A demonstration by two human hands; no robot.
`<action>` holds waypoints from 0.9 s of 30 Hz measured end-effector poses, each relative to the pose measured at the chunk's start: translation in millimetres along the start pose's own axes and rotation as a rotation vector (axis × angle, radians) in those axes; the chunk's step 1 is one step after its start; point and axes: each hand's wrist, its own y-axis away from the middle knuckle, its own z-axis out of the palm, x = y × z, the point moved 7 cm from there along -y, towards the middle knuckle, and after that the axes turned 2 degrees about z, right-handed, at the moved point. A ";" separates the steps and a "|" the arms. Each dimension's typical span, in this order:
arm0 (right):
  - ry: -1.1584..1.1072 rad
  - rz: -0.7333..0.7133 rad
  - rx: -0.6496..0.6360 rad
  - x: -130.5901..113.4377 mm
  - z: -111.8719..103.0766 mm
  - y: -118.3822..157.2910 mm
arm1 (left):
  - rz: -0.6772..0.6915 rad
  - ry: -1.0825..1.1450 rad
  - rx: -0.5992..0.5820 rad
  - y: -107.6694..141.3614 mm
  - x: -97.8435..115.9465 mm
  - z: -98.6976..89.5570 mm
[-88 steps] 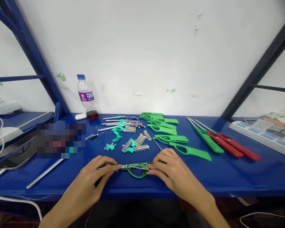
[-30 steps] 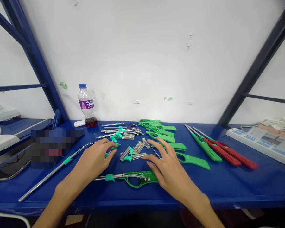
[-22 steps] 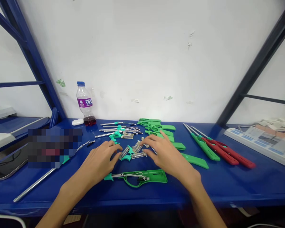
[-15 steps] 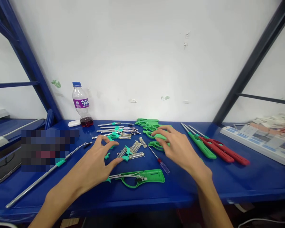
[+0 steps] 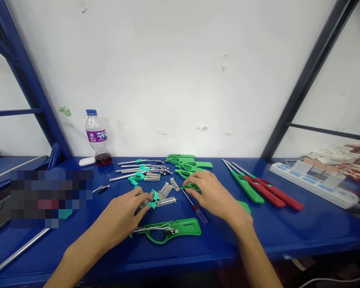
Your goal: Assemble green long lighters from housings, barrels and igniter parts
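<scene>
My left hand [image 5: 127,210] is over the near left of the pile, thumb and index finger bent and apart beside a teal trigger piece [image 5: 153,204] and a clear fuel tank [image 5: 166,201]. My right hand [image 5: 211,196] curls its fingers round a green lighter shell half [image 5: 191,186]; the palm hides the shell's middle. Below the pile lies another green shell half [image 5: 190,227], with a metal tube, white wires and a black igniter piece laid in it. Between the hands rests a screwdriver [image 5: 200,214] with a clear purple handle.
More green shell halves [image 5: 201,164] and metal tubes with wires [image 5: 132,171] lie farther back. Green and red assembled lighters [image 5: 267,190] are at right, near a white power strip [image 5: 315,184]. A drink bottle [image 5: 97,140] stands by the wall. A long metal rod [image 5: 21,252] lies at left.
My right hand has come down and closed on the green shell half. My left hand's thumb and fingers have drawn closer together near the teal trigger. The whole view has shifted slightly.
</scene>
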 end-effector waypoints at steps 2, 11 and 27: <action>0.017 0.033 -0.013 6.8 2.4 0.9 | 0.011 0.008 0.012 -0.4 -1.6 -0.2; 0.003 0.095 -0.184 21.3 19.3 9.5 | 0.037 0.043 0.140 -0.2 -1.5 -13.7; -0.002 0.222 -0.173 97.1 6.0 23.8 | -0.024 0.162 0.331 0.0 -35.2 -20.7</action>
